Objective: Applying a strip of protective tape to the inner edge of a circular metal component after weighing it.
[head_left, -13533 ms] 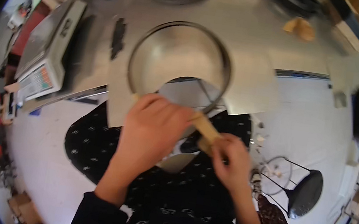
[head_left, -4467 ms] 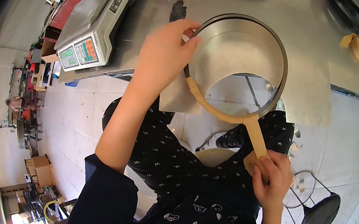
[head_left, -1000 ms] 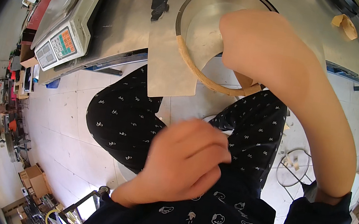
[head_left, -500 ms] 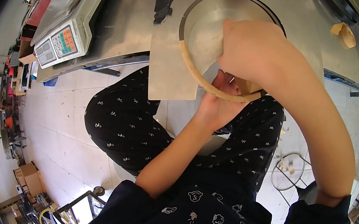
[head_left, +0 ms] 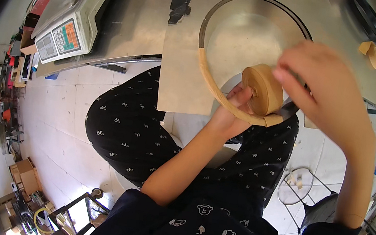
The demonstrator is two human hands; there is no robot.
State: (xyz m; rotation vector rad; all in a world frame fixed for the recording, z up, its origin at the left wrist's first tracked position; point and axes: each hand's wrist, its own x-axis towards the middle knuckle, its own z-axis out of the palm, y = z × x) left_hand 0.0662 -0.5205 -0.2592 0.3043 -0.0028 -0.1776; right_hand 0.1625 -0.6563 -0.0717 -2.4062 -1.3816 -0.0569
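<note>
A large thin ring (head_left: 210,80) leans over the table's front edge, dark and bare along its far side. Tan paper tape covers its near left stretch. My left hand (head_left: 232,116) grips this wrapped near part, fingers curled inside the ring. A roll of brown paper tape (head_left: 268,93) stands within the ring against those fingers, its tape running to the wrapped part. My right hand (head_left: 322,86), somewhat blurred, is just right of the roll, thumb and fingers apart. Whether its thumb touches the roll's edge, I cannot tell.
A weighing scale (head_left: 68,28) stands on the metal table (head_left: 140,14) at the left. Black tape patches (head_left: 181,1) mark the tabletop. Far right are a scrap of brown paper (head_left: 371,54) and black rings (head_left: 367,20). A wire-framed stool (head_left: 296,185) stands low right.
My right hand has moved right, off the tape roll, uncovering it. The ring and my left hand have shifted slightly right and nearer in the picture.
</note>
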